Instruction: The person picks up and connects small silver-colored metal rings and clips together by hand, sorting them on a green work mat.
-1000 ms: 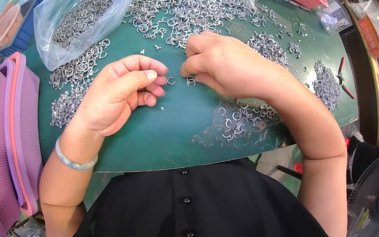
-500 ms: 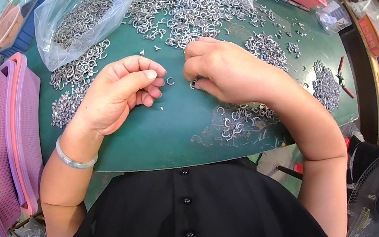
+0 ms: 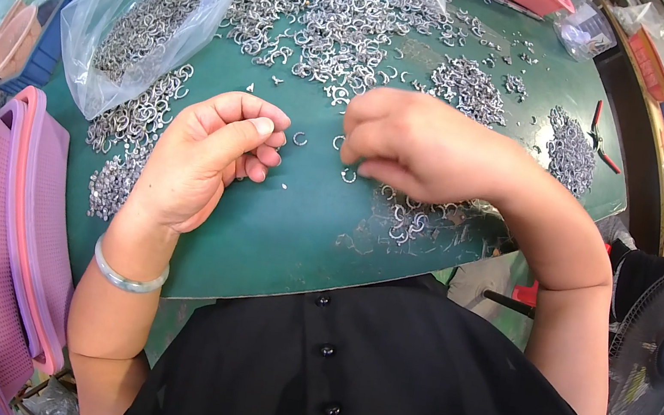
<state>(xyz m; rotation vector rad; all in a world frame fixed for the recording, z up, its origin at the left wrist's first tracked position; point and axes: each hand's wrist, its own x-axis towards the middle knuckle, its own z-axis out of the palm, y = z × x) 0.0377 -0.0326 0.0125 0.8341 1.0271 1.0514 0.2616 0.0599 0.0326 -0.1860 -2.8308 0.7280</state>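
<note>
My left hand (image 3: 215, 150) is held above the green table (image 3: 284, 235), thumb pressed to the index finger in a pinch; whatever is between them is too small to make out. My right hand (image 3: 415, 147) is closed, its fingers curled downward over the table. Close by its thumb tip is a small grey open metal ring (image 3: 348, 175), and another C-shaped ring (image 3: 338, 142) lies beside its fingers. Between the hands rests a single open ring (image 3: 299, 139). A large heap of such rings (image 3: 326, 24) spreads beyond my hands, and a smaller group (image 3: 407, 224) lies near my right forearm.
A clear plastic bag (image 3: 153, 23) of rings stands at the far left, with small grey pieces (image 3: 114, 186) below it. Red-handled pliers (image 3: 599, 137) lie at the right beside another pile (image 3: 570, 154). Purple baskets (image 3: 26, 220) stand left; a fan (image 3: 657, 346) stands right.
My right hand has drawn back from the heap, toward me and slightly right. A ring now shows by its thumb and another beside its fingers. My left hand has barely moved.
</note>
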